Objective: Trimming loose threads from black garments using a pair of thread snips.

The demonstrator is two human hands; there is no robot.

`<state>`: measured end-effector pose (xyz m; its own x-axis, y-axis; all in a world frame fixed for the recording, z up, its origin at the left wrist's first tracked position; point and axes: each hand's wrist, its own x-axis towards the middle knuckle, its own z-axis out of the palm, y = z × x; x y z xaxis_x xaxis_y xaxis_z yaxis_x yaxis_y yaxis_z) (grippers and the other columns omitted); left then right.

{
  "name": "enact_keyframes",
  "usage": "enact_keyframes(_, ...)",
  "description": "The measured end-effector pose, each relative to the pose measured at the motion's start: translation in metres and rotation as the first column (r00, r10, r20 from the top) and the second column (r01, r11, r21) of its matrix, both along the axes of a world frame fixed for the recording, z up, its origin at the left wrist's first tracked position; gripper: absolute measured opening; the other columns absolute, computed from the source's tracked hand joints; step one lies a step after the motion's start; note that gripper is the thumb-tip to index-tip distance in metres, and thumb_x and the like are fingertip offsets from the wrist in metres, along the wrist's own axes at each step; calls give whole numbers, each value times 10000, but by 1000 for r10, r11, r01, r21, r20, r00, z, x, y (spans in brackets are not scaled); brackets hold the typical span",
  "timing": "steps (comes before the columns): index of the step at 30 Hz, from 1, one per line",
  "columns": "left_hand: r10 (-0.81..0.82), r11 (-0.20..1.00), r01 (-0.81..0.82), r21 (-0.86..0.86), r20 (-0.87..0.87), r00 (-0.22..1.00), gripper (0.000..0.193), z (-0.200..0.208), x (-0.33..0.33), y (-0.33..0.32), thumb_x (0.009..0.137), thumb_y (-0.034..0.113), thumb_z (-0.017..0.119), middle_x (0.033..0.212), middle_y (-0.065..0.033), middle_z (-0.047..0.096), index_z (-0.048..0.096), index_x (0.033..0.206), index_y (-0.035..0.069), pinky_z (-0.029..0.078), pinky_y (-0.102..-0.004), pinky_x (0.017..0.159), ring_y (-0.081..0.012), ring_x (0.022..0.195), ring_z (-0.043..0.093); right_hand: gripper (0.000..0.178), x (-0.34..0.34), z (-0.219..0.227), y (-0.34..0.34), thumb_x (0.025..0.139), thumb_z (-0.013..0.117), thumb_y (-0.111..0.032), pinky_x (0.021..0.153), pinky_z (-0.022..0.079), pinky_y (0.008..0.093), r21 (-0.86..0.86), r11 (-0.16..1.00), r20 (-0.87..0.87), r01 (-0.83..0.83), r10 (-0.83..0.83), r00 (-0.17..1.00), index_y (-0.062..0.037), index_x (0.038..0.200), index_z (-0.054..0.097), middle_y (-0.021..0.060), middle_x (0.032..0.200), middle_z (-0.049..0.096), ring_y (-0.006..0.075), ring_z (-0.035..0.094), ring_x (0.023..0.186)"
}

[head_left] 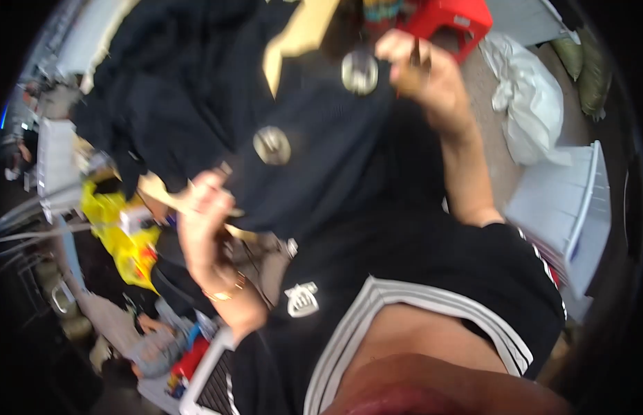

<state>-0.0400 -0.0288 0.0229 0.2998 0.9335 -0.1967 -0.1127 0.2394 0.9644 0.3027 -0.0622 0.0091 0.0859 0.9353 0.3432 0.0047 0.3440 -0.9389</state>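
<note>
Dark navy cloth (321, 166) spreads before me and fills the middle of the view. Two round, pale metallic-looking discs show against it: one disc (272, 145) near my left hand, the other (359, 72) just left of my right hand. My left hand (209, 225), with a bracelet at its wrist, is closed in a pinch at the cloth's left side; what sits in its fingertips is blurred. Raised at the far right of the cloth, my right hand (432, 79) has its fingers curled round a small brown thing (410, 77), too smeared to name.
Beige pieces (301, 38) lie at the cloth's far edge. A red stool (467, 24) stands far right, near a white sack (529, 97) and a grey plastic bin (560, 207). On the left are a yellow bag (121, 238) and a seated person (159, 346).
</note>
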Motion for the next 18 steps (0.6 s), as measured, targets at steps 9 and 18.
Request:
enact_keyframes(9,-31,955,216,202,-658,753,188,-55,16,18,888,160,667,747,26,562,638,967,-8,403,-177,625,-33,693,485,131,-11,-110,14,876,664,-156,622,387,220,-334,943,262,-1,94,961,-51,870,584,-40,762,514,56,465,698)
enact_keyframes(18,204,635,472,612,-722,661,185,-54,47,29,720,160,776,797,-54,617,731,886,92,436,-320,742,-220,770,560,288,-31,-47,4,778,735,-45,634,420,205,-81,984,380,160,-118,918,-55,1045,627,-3,828,563,65,519,716)
